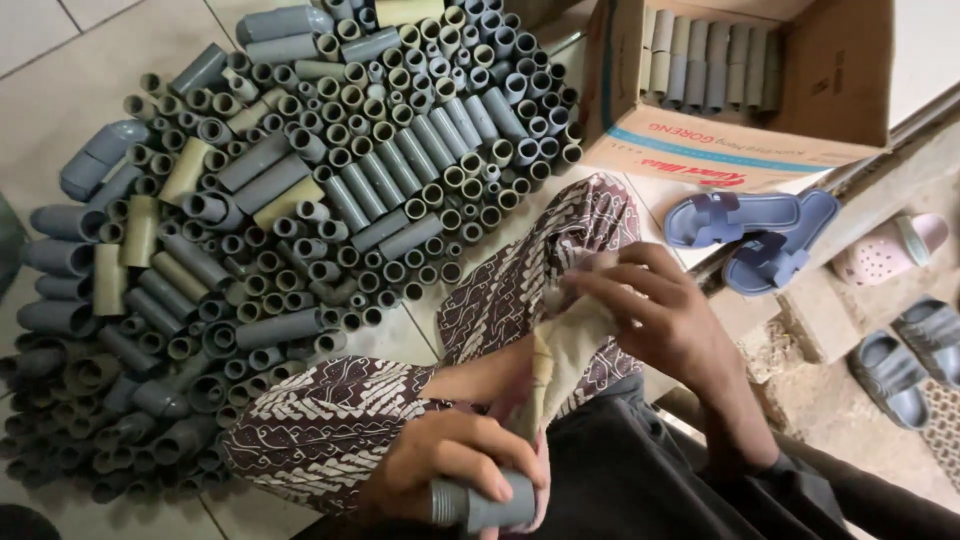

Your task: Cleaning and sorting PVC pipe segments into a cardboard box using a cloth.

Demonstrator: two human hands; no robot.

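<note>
My left hand (455,465) grips a short grey plastic pipe fitting (480,505) low in the view, above my lap. My right hand (660,310) holds a pale, dirty cloth (565,350) that hangs down to the fitting. Both hands rest over my knees, which are covered by brown and white patterned fabric (330,420). A big heap of grey and olive pipe pieces (300,210) lies on the tiled floor just beyond my knees, some standing on end, some lying flat.
A cardboard box (700,150) at the upper right holds a row of upright grey pipe pieces (710,65). To the right of a step edge lie blue sandals (750,230), a pink clog (890,250) and grey sandals (910,350).
</note>
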